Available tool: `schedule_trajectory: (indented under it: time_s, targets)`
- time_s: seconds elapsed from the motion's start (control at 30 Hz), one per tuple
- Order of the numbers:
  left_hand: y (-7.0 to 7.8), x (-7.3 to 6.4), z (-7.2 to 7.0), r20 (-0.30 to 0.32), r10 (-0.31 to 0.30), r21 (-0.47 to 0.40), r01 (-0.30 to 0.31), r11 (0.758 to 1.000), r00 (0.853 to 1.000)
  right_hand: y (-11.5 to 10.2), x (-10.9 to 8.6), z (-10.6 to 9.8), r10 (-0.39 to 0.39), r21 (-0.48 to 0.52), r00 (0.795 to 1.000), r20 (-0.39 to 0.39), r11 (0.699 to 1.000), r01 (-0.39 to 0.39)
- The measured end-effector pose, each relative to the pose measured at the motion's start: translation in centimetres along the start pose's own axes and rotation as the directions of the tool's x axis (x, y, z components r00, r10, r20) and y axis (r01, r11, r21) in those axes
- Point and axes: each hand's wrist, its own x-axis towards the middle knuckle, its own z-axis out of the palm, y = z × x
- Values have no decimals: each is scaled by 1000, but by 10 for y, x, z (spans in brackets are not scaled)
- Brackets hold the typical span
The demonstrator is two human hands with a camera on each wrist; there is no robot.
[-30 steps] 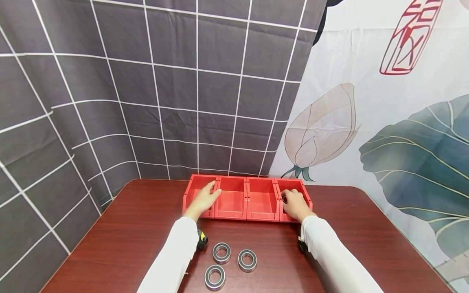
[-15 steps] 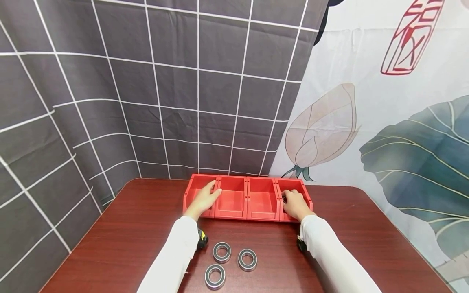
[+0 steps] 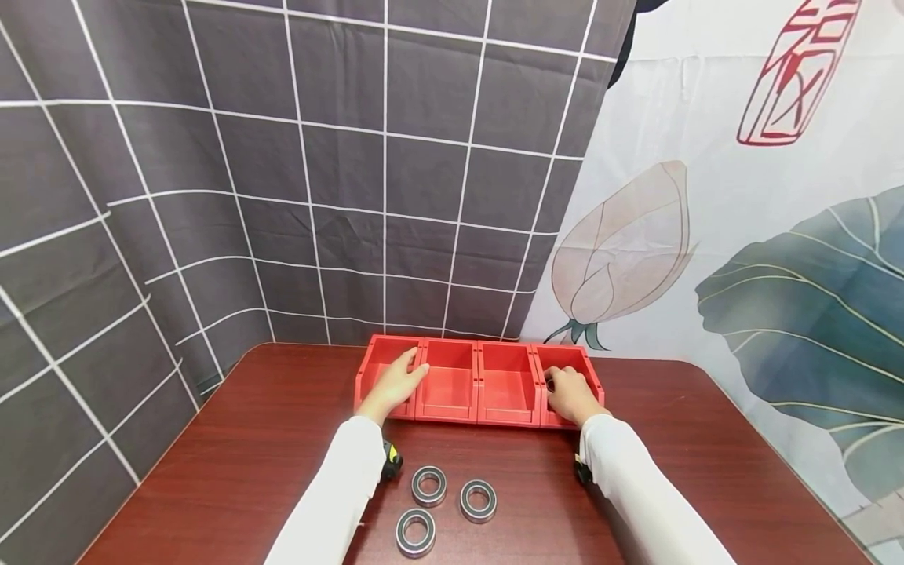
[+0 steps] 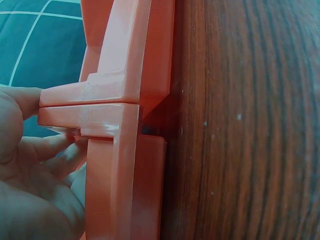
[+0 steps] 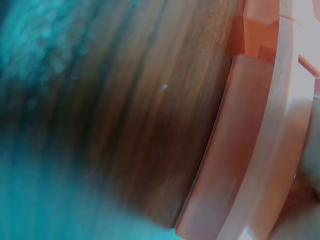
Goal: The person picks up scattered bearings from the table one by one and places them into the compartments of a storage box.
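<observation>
On the table, a row of red storage bins (image 3: 478,380) stands side by side. My left hand (image 3: 391,384) is at the leftmost bin. In the left wrist view, its thumb (image 4: 26,97) lies on one side of the double divider wall (image 4: 87,115) and its fingers lie on the other, pinching it. My right hand (image 3: 570,392) reaches down into the rightmost bin, fingers curled. A dark ring edge, like a bearing's (image 3: 550,385), shows at its fingertips; the rest is hidden by the hand. The right wrist view catches only a sliver of that hand behind the bin's front lip (image 5: 280,135).
Three ball bearings lie on the brown table (image 3: 268,439) in front of the bins: one bearing (image 3: 418,499) near the left sleeve, another bearing (image 3: 405,541) nearer me, a third bearing (image 3: 464,508) to the right. A gridded dark cloth (image 3: 339,173) hangs behind.
Both hands stay where they were at the bins. The head view shifts very slightly; the bearings and bins keep their places.
</observation>
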Motion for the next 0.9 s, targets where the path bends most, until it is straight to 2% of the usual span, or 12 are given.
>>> schedule_trajectory:
  time_s: [0.33,0.6,0.77,0.9]
  targets:
    - [0,0,1,8,5,-7,-5,1000,1000,-1,-8,-3,-24,12,999,-37,1000,24]
    - [-2,1,0,2,10,-4,-10,1000,1000,-6,-20,-8,-77,15,994,-72,997,78]
    - [-2,0,1,-1,6,-3,-6,1000,1000,-13,-27,-15,-151,-48,979,-136,988,146]
    - [-1,0,1,-1,7,-7,-8,1000,1000,-18,-32,-20,-179,-98,968,-173,982,164]
